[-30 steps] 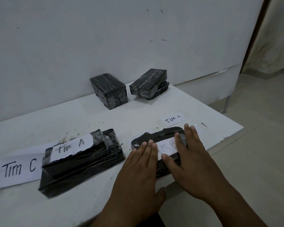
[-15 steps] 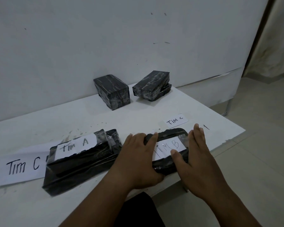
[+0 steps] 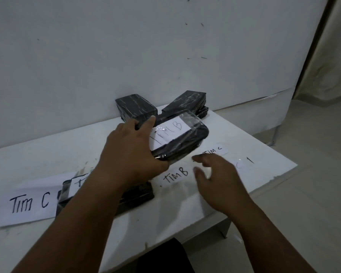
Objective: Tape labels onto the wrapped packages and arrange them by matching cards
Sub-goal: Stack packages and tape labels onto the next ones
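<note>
My left hand (image 3: 134,152) grips a black wrapped package (image 3: 193,137) with a taped "Tim B" label and holds it lifted and tilted above the table. Under it lies a white "Tim B" card (image 3: 175,175). My right hand (image 3: 215,174) hovers over the table just right of that card, fingers loosely spread and holding nothing. A small "Tim C" label (image 3: 213,151) lies past its fingertips. A black package labelled "Tim A" (image 3: 73,186) sits at the left, mostly hidden by my left forearm. A large "Tim C" card (image 3: 28,202) lies beside it.
Two more black wrapped packages, one at the left (image 3: 136,109) and one at the right (image 3: 187,100), stand against the wall at the back of the white table (image 3: 264,154). The table's right edge drops to a tiled floor (image 3: 303,213).
My left hand has lifted the "Tim B" package off the table and away from me, uncovering the "Tim B" card. My right hand has let go of the package and now hovers lower.
</note>
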{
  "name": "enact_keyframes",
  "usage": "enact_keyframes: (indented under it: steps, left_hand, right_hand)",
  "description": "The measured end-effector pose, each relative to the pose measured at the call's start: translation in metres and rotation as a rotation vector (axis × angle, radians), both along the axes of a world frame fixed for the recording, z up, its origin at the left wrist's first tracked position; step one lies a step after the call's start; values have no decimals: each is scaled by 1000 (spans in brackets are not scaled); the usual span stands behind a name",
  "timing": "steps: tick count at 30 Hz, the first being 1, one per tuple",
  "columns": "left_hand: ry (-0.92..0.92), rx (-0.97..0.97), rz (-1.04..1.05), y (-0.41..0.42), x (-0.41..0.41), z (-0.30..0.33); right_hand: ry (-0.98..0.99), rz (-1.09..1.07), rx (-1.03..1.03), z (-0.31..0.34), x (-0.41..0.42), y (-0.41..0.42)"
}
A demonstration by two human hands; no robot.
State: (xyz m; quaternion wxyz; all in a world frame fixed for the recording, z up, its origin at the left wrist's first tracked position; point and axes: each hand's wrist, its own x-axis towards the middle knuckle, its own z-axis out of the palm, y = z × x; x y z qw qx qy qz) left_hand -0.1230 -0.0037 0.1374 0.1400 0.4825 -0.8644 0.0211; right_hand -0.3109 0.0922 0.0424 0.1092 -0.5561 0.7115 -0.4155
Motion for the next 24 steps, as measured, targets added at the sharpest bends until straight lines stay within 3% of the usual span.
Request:
enact_keyframes:
  steps: [7, 12, 24]
  left_hand:
    - [22, 34, 82, -5, 15, 4]
    - [37, 53, 82, -6, 21, 6]
    - [76, 101, 4, 19, 18, 2]
  right_hand:
    - [489, 225, 327, 4, 15, -59]
    - [561, 312, 553, 3, 17, -81]
    - [669, 368, 540, -1, 0, -93]
